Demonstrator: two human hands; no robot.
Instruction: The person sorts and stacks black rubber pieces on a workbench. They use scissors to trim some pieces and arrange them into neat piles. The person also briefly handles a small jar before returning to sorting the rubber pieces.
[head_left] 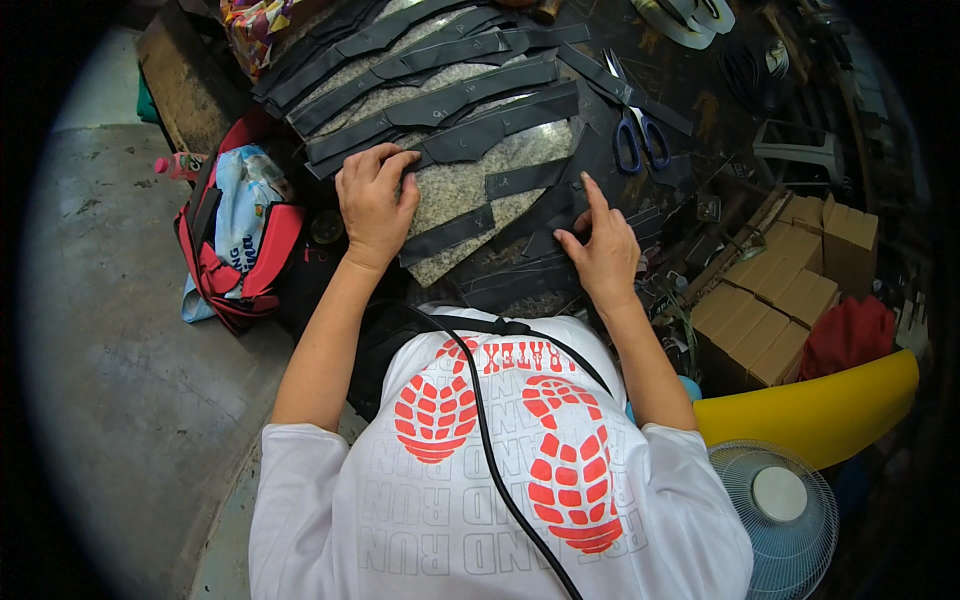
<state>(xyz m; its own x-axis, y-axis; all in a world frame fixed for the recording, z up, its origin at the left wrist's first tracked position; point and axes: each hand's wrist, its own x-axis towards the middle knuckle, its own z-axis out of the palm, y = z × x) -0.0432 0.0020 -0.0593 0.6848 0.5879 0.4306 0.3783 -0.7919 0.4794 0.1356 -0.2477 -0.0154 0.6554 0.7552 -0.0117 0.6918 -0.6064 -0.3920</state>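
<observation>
Several long black cut strips (470, 103), like leather or synthetic sheet, lie in slanting rows across a speckled stone slab (450, 190). My left hand (375, 205) is at the left end of the nearest long strip (500, 125), its fingers bent and closed on that end. Two shorter strips lie below it, one by the slab's right edge (525, 180) and one at its near corner (447, 235). Over dark pieces at the slab's right, my right hand (605, 250) holds nothing visible. Its index finger points forward and its thumb is apart.
Blue-handled scissors (640, 140) lie on the dark table, right of the slab. Brown cardboard boxes (775, 290), a yellow curved panel (810, 410) and a fan (775, 510) stand at the right. At the left sits a red-and-black bag (275, 250) with a pink-capped bottle (180, 166) beside it.
</observation>
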